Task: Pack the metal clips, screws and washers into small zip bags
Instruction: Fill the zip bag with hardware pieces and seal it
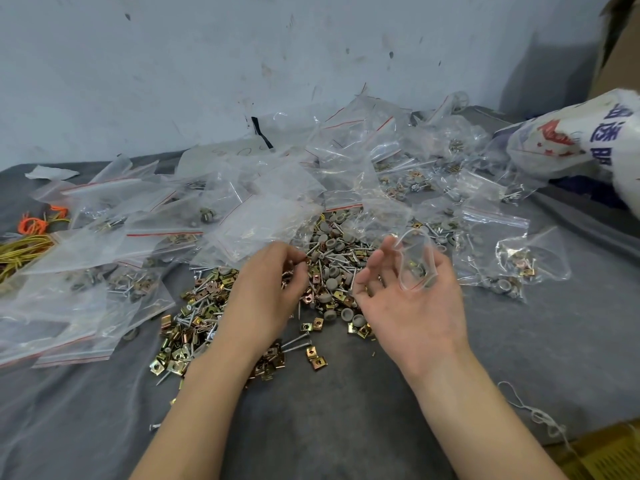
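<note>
A heap of brass-coloured metal clips (194, 327), screws (296, 339) and grey round washers (329, 244) lies on the grey cloth in the middle. My left hand (266, 289) rests palm down on the heap, its fingertips curled and pinching small parts. My right hand (408, 296) is palm up, and a small clear zip bag (417, 261) with a few parts inside sits between its thumb and palm. Its fingers are loosely spread.
Empty zip bags (104, 237) pile up at the left. Filled bags (512, 261) lie at the right and back. Yellow and orange rubber bands (27, 233) sit at the far left. A printed white sack (581, 133) and a cardboard box (620, 46) stand at the right.
</note>
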The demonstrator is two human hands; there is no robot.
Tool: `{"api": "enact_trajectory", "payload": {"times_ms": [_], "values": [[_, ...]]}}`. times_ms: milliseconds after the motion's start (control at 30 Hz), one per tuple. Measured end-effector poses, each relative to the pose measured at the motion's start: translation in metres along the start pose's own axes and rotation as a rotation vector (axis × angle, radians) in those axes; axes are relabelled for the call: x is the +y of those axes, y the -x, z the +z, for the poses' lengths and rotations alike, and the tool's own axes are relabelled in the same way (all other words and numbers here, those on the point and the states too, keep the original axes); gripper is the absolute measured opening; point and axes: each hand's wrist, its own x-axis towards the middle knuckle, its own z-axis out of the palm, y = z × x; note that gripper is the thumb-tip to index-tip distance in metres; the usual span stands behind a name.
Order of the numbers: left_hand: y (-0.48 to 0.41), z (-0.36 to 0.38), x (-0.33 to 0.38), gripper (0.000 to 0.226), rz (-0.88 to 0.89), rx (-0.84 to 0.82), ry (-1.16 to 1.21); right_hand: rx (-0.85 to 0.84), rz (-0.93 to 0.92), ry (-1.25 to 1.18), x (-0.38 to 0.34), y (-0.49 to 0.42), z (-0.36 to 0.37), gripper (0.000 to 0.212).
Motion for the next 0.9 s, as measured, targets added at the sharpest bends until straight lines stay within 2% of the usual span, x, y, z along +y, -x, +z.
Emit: {"api": "enact_trajectory", "payload": {"times_ms": [167,300,500,667,900], "values": [[0.006,-0.003,0.022,0.015,0.077,0.118,0.153,-0.016,0.001,0.01,0.002,-0.002,0.0,0.039],[0.009,-0.002,0.037,0.018,0.17,0.191,0.19,-0.011,0.0,0.019,0.002,-0.001,0.0,0.037],[0.009,0.008,0.06,0.015,0.283,0.098,0.274,-0.012,0.02,0.0,0.002,0.0,-0.001,0.035],[0.008,0.02,0.07,0.018,0.221,0.023,0.407,-0.062,0.041,0.04,0.001,-0.002,-0.002,0.026],[0.004,0.026,0.077,0.012,0.179,-0.016,0.534,-0.049,0.067,0.033,-0.001,-0.003,-0.003,0.042]]}}
